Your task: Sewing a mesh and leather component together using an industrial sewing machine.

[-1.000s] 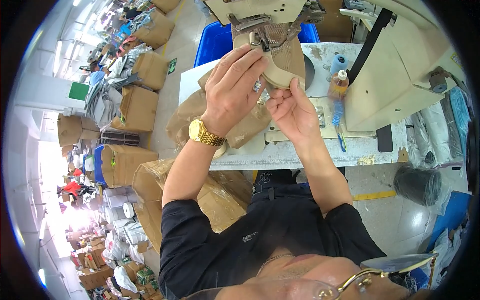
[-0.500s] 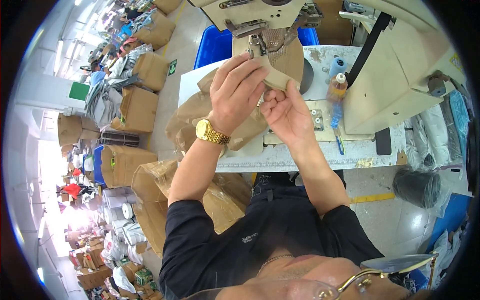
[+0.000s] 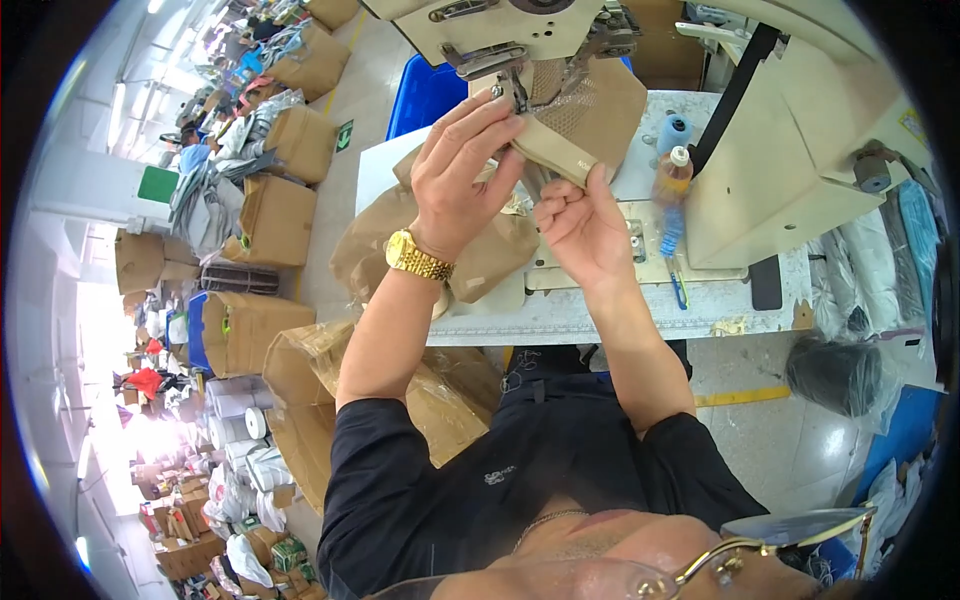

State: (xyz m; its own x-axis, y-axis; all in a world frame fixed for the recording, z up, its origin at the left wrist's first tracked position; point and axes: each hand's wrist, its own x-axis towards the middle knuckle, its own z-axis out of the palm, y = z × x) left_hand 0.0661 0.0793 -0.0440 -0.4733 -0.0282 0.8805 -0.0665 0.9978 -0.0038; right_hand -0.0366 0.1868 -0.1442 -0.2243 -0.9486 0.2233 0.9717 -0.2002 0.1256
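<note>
A tan cap-like cloth piece with a mesh panel (image 3: 550,152) lies under the needle of an off-white sewing machine (image 3: 490,35). My right hand (image 3: 590,232) pinches its thick folded edge, thumb on top and fingers curled beneath. Beside the presser foot (image 3: 515,90), my left hand (image 3: 458,180) holds the edge's other end. Its long fingers reach over the cloth and its thumb sits lower, partly hiding the grip. A gold watch (image 3: 415,257) circles my left wrist. More tan cloth pieces (image 3: 490,262) lie heaped below and behind my left hand.
Right of my right hand stand a blue thread cone (image 3: 674,132) and a bottle with orange liquid (image 3: 672,175). A blue-handled tool (image 3: 680,290) and a dark flat object (image 3: 767,284) lie on the white table (image 3: 480,328). A blue bin (image 3: 415,100) sits behind; cardboard boxes (image 3: 275,215) stand left.
The cloth piece has swung round under the presser foot, and its mesh part lies farther right. My right hand has moved slightly right and down with the edge; my left hand shifted slightly left.
</note>
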